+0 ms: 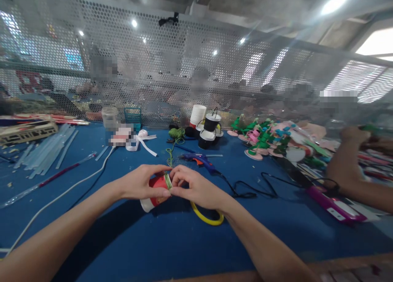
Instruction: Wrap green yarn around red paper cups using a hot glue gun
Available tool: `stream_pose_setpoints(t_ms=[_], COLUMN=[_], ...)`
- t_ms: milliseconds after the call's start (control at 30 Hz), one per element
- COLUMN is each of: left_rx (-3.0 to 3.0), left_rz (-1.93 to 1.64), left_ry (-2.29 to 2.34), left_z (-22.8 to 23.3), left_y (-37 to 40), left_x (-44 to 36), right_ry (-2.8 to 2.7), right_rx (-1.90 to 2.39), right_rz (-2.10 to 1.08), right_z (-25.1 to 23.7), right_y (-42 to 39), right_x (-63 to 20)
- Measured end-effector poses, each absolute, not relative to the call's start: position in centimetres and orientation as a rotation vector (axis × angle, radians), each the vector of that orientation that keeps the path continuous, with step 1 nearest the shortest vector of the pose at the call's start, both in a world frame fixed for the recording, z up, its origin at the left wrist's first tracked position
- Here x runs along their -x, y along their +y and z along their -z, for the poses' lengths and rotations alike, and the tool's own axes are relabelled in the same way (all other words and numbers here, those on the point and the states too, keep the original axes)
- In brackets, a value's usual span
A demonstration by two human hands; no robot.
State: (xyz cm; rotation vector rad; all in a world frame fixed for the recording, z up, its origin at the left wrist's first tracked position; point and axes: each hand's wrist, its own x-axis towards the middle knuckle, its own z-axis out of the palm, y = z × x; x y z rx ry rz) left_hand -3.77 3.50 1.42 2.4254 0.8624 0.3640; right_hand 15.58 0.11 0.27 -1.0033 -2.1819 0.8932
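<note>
My left hand [143,183] is wrapped round a red and white paper cup [156,192], which lies tilted with its base end toward the right. Several turns of green yarn [168,181] circle that end of the cup. At the wound yarn, the fingers of my right hand [192,186] are pinched together against it. A strand runs back from there to a green yarn ball [177,133]. Under my right wrist lies a yellow ring [208,219], partly hidden by the hand. Beyond the hands rests a blue glue gun [202,160].
Clear glue sticks [50,149] and a white cable [70,188] lie at left. Stacked white cups [198,114] and black-wrapped cups [206,139] stand behind. Green and pink crafted pieces [260,138] sit at right, near a purple power strip [333,206] and another person's arm [346,171].
</note>
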Motion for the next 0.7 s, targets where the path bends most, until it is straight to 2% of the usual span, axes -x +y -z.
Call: stream_pose_setpoints(t_ms=[300, 533, 700], left_rx=[-2.797, -2.701, -2.644], left_rz=[-0.121, -0.082, -0.058], left_ry=[1.105, 1.175, 1.229], left_z=[-2.0, -1.1, -1.4], left_y=[3.5, 2.8, 2.7], left_x=[3.8, 3.0, 2.9], right_ry=[-2.110, -2.099, -2.032], right_rx=[1.076, 1.098, 1.286], right_rz=[-0.903, -0.864, -0.750], right_z=[-0.6, -0.2, -1.2], right_y=[0.6, 0.7, 1.3], right_x=[-16.0, -15.8, -16.8])
